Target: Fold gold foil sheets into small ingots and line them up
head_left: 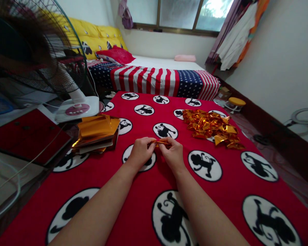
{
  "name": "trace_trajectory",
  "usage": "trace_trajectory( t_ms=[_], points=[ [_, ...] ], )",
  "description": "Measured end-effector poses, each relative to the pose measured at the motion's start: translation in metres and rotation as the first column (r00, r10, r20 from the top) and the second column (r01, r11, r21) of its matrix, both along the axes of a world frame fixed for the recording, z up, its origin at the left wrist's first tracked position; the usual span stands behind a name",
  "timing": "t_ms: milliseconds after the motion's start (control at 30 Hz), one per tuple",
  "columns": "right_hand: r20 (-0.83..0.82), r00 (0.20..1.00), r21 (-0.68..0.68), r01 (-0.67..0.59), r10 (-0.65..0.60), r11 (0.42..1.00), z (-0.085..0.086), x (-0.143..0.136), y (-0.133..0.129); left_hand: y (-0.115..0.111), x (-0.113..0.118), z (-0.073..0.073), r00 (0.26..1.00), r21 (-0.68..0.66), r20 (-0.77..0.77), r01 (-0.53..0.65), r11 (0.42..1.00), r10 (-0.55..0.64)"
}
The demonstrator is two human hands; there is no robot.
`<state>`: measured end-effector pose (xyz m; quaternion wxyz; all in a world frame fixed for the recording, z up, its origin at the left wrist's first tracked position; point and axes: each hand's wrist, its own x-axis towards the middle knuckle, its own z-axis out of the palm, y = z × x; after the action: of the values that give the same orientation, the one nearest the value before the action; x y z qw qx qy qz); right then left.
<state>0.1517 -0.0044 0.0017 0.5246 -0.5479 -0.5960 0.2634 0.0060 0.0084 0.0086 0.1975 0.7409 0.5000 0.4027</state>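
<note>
Between my two hands, over the middle of the red cloth (174, 174), is a small folded piece of gold foil paper (158, 144). My left hand (141, 152) pinches its left end with thumb and fingers, and my right hand (173, 153) pinches the right end. Most of the paper is hidden by the fingers. To the left lies a stack of flat gold foil sheets (97, 128), with paler edges showing underneath. On the right sits a heap of folded gold foil pieces (210, 126), shiny and puffed in shape.
A fan (78, 106) with blurred blades stands at the left, beside a dark red panel (28, 133) and a white cable (10, 174). Beyond the cloth is a bed with a flag-patterned cover (154, 80). A yellow-topped stool (236, 101) stands by the right wall.
</note>
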Motion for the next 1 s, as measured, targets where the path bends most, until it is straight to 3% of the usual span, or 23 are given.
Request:
trace_trajectory(
  t_ms=[167, 467, 700, 867, 1000],
  points=[
    [0.055, 0.997, 0.012, 0.048, -0.049, 0.999, -0.007, 0.005, 0.005, 0.0, -0.002, -0.001, 0.997, 0.042, -0.08, -0.02, 0.999, 0.023],
    [0.062, 0.997, 0.03, 0.046, -0.048, 0.998, -0.009, 0.009, 0.007, -0.001, -0.001, -0.001, 0.996, 0.0, 0.068, -0.064, 0.998, 0.064],
    [0.037, 0.999, -0.004, 0.006, -0.006, 1.0, -0.008, 0.012, 0.007, 0.002, -0.005, -0.004, 0.997, -0.024, 0.049, -0.065, 0.998, 0.066],
    [0.066, 0.998, -0.035, 0.02, -0.018, 0.999, -0.005, 0.016, 0.009, 0.002, -0.007, -0.001, 0.977, -0.015, -0.142, -0.166, 0.986, 0.162],
    [0.124, 0.992, -0.055, 0.014, -0.007, 0.998, -0.002, 0.018, 0.01, -0.002, -0.006, 0.007, 0.877, 0.027, -0.414, -0.254, 0.967, 0.242]
  ],
)
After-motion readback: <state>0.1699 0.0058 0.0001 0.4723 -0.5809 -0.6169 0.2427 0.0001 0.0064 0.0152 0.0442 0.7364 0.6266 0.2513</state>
